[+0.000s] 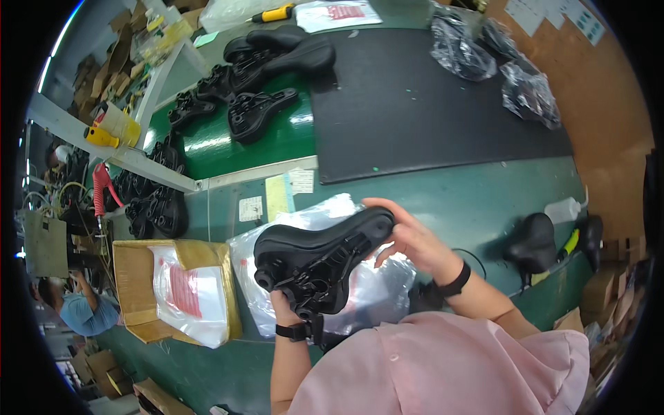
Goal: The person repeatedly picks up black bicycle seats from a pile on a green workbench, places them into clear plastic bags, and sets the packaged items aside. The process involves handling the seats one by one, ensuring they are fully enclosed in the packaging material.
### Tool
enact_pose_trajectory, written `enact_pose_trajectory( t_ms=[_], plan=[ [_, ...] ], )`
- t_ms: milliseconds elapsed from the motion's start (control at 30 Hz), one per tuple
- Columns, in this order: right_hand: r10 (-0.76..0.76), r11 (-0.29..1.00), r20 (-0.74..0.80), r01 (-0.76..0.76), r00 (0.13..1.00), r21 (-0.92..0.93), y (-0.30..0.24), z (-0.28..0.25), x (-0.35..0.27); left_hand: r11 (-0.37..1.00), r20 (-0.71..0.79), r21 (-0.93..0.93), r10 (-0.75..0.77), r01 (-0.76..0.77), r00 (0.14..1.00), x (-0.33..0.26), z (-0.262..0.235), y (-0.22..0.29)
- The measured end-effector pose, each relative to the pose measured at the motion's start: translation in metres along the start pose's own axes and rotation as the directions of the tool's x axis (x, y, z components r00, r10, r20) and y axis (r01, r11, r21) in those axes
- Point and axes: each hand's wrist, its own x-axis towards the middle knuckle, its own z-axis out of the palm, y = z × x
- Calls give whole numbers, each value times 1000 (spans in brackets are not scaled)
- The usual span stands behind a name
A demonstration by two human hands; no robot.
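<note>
I hold a black bicycle saddle upside down above the green workbench, its ribbed underside and rails facing me. My left hand grips the wide rear end from below. My right hand holds the narrow nose end, fingers curled over it. Both wrists carry black bands. Under the saddle lies a stack of clear plastic bags.
An open cardboard box with bagged items stands to my left. Several black saddles lie on the green conveyor beyond. A black mat carries crumpled bags. Another saddle sits at the right edge. A person crouches at lower left.
</note>
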Motion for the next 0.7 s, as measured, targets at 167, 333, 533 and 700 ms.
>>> enact_pose_trajectory(
  t_ms=[167,333,533,700],
  plan=[
    [327,800,85,-228,941,-555,-43,-31,-58,952,-52,297,-64,77,997,-2,33,4],
    [249,933,22,-234,968,-273,-32,-82,-127,833,94,537,98,-134,991,22,123,-32],
    [-8,995,-474,-41,880,-94,50,-115,-195,233,211,922,364,-308,907,-24,63,-142],
    [41,993,-566,28,823,111,94,-142,-220,-602,441,685,-104,-409,892,-81,75,-187]
  ],
)
